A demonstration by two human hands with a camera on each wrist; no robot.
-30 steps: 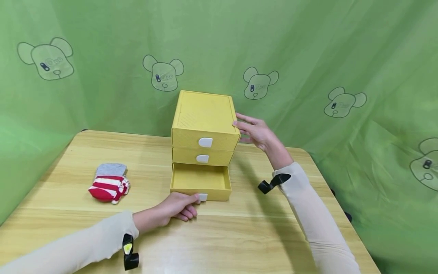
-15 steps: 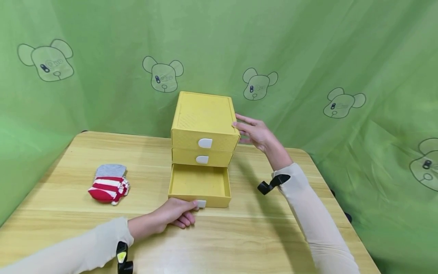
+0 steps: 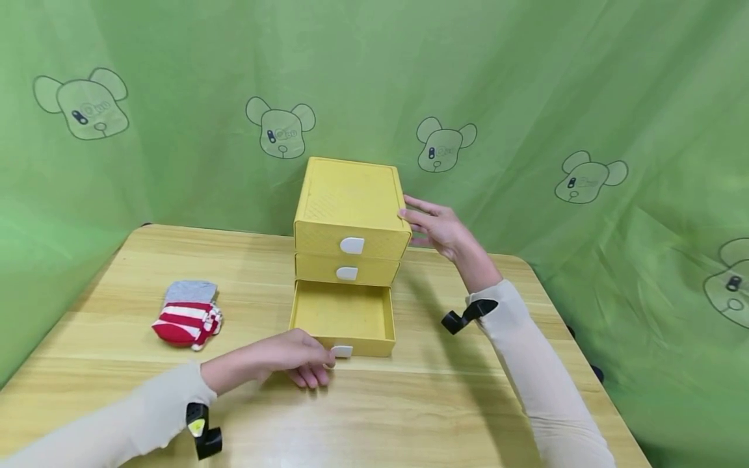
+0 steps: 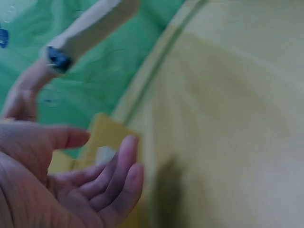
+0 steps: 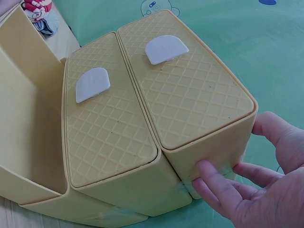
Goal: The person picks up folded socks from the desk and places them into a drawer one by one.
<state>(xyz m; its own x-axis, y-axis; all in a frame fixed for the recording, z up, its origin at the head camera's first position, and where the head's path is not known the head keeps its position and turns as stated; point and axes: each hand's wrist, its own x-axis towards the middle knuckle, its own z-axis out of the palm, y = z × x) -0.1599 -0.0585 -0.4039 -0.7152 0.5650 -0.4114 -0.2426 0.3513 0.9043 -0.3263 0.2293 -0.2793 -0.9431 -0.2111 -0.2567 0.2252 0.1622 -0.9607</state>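
A yellow cabinet (image 3: 351,195) with three stacked drawers stands at the back of the table. Its bottom drawer (image 3: 374,348) is pulled out, with nothing inside. My left hand (image 3: 289,354) is just left of that drawer's white tab handle (image 3: 342,351). In the left wrist view its thumb stands apart from loosely bent fingers, and nothing is between them. My right hand (image 3: 441,229) rests its fingertips (image 5: 207,170) on the cabinet's right side near the top, with the thumb at the upper edge. The two upper drawers (image 5: 109,118) are closed.
A small cloth bundle (image 3: 186,318), grey and red-and-white striped, lies on the left of the wooden table (image 3: 246,266). Behind the table hangs a green curtain (image 3: 363,71) printed with bear heads. A black strap (image 3: 201,429) is on the left sleeve.
The bottom drawer has slid further out toward me with my left hand at its tab. That hand has since let go of the tab and moved slightly left. My right hand stays put.
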